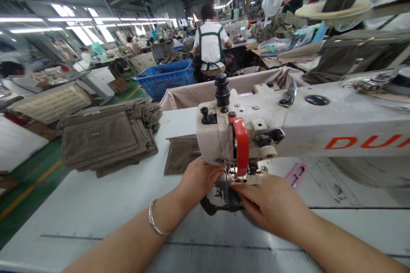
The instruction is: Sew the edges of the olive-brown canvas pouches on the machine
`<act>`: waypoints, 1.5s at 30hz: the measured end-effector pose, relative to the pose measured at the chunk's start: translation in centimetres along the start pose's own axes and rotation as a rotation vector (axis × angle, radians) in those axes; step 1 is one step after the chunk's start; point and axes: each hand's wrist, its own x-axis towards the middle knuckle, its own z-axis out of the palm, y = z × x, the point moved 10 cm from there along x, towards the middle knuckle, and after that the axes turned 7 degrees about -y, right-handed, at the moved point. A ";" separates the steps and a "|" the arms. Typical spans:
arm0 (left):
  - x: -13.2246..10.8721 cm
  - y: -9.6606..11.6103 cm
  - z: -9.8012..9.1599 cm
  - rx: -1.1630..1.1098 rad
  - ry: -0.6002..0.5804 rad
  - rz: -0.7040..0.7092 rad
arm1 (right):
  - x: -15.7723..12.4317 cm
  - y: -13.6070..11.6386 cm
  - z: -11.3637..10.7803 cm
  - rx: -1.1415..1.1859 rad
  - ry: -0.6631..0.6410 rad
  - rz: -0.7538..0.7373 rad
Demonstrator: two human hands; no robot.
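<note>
A white sewing machine [243, 115] with a red guard [241, 147] stands in front of me. Beneath its head lies a brown fabric piece [179, 155] with a small dark label, partly hidden by the machine. My left hand [198, 181], a silver bracelet on its wrist, has its fingers closed at the fabric's near side, left of the presser foot. From the right, my right hand [272, 198] reaches in with thumb and fingers pressed together just in front of the foot. What its fingertips grip is hidden.
At the left of the table [121, 204] is a stack of brown fabric pieces [99, 140]. A pink thread snipper [297, 175] lies right of my right hand. Behind the machine are a beige cloth-lined bin [179, 96], a blue crate [166, 79] and a person [209, 42] facing away.
</note>
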 end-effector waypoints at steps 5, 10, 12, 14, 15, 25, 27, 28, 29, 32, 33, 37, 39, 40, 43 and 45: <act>0.3 1.5 -0.2 0.041 -0.088 0.007 | 0.0 0.0 -0.2 0.034 0.015 -0.021; -0.1 4.5 -0.5 0.047 -0.272 0.063 | 0.3 -0.3 0.0 0.041 -0.029 -0.050; -0.3 3.6 -0.5 -0.053 -0.330 -0.046 | 0.3 -0.8 0.1 0.068 -0.037 -0.086; -0.4 2.3 -0.6 -0.215 -0.351 -0.178 | 0.4 -1.3 0.3 0.092 -0.050 -0.115; -0.4 2.0 -0.6 -0.288 -0.355 -0.204 | 0.5 -1.5 0.4 0.096 -0.060 -0.119; -0.3 5.1 -1.3 -0.275 -0.274 -0.132 | 0.5 -1.3 0.8 0.061 -0.102 -0.060; -0.6 5.3 -1.2 -0.232 -0.243 -0.147 | 0.5 -1.4 0.9 0.069 -0.110 -0.066; -0.7 5.4 -1.1 -0.217 -0.237 -0.150 | 0.5 -1.5 0.9 0.070 -0.114 -0.071; -0.8 5.5 -1.1 -0.212 -0.233 -0.146 | 0.5 -1.5 0.9 0.068 -0.117 -0.073; -1.3 5.6 -1.5 -0.258 -0.222 -0.132 | 0.5 -1.4 0.9 0.045 -0.126 -0.062; -1.6 5.3 -1.7 -0.286 -0.226 -0.136 | 0.5 -1.3 0.9 0.042 -0.130 -0.056; -4.9 1.9 -3.2 -0.182 -0.135 -0.282 | 0.5 -1.1 0.7 0.047 -0.124 -0.039; -7.5 -0.7 -4.4 -0.016 -0.037 -0.451 | 0.5 -1.1 0.6 0.057 -0.118 -0.043; -8.7 -1.8 -4.5 0.018 -0.015 -0.524 | 0.5 -1.2 0.7 0.068 -0.119 -0.050; -11.0 -3.8 -3.6 -0.123 -0.023 -0.673 | 0.4 -1.3 0.7 0.110 -0.114 -0.077; -11.3 -4.3 -2.5 -0.421 0.003 -0.746 | 0.4 -1.5 0.7 0.126 -0.094 -0.101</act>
